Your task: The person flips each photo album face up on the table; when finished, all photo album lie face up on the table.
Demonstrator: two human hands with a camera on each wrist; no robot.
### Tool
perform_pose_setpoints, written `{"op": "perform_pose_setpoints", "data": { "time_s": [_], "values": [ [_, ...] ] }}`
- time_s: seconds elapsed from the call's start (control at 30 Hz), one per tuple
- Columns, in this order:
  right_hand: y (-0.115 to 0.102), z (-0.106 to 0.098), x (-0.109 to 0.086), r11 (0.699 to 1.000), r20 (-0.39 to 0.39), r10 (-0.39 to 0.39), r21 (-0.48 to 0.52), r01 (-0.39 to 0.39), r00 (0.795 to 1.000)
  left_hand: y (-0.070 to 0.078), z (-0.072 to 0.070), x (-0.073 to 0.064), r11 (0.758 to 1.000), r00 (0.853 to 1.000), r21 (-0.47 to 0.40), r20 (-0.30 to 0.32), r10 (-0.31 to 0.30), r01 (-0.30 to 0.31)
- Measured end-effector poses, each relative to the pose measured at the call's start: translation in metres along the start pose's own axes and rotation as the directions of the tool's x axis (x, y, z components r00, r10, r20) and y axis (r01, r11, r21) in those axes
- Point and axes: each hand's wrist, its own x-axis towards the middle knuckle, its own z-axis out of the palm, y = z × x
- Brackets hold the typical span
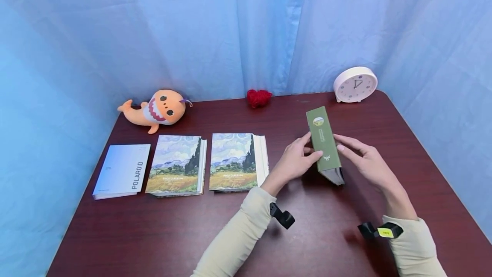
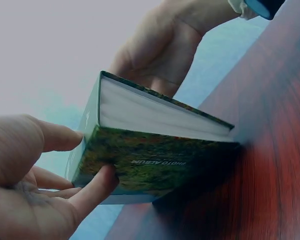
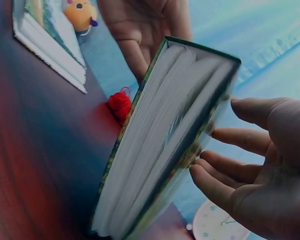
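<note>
A thick photo album (image 1: 324,140) with a green spine stands spine-up on the table, leaning slightly; its page edges (image 3: 165,125) face down and toward me. From the left side, my left hand (image 1: 294,159) holds it, thumb on the spine and fingers against the painted cover (image 2: 155,160). At the opposite cover, my right hand (image 1: 365,157) has its fairly straight fingers (image 3: 240,140) at the surface, the thumb near the spine. Two photo albums with a landscape painting, the middle one (image 1: 234,161) and its left neighbour (image 1: 174,163), lie left of my left hand.
A blue-white POLAROID album (image 1: 123,168) lies at the far left of the row. Along the back are an orange plush shark (image 1: 161,108), a red yarn bundle (image 1: 259,98) and a white clock (image 1: 355,84). Blue curtains (image 1: 192,33) hang around the dark table (image 1: 153,234).
</note>
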Motion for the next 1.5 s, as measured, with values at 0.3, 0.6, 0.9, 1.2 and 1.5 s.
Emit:
{"op": "perform_pose_setpoints", "data": {
  "time_s": [0.3,0.6,0.9,1.2,1.5],
  "values": [
    [0.016,0.016,0.008,0.99,0.111,-0.035,-0.128,0.05,0.993,-0.015,-0.011,-0.007,0.993,0.993,0.007,-0.014,-0.118,0.118],
    [0.027,0.026,0.011,0.977,0.14,0.055,-0.213,-0.024,0.989,-0.028,-0.021,-0.016,0.983,0.983,0.003,0.011,-0.182,0.182],
    [0.029,0.035,0.011,0.961,0.12,0.101,-0.267,-0.066,0.988,-0.034,-0.025,-0.02,0.975,0.98,0.104,0.034,-0.199,0.194],
    [0.023,0.043,0.009,0.95,0.089,0.118,-0.301,-0.086,0.989,-0.036,-0.023,-0.019,0.951,0.98,0.236,-0.032,-0.198,0.2],
    [0.023,0.047,0.005,0.936,0.098,0.106,-0.346,-0.066,0.99,-0.043,-0.019,-0.02,0.947,0.977,0.242,-0.051,-0.206,0.213]
  ]
}}
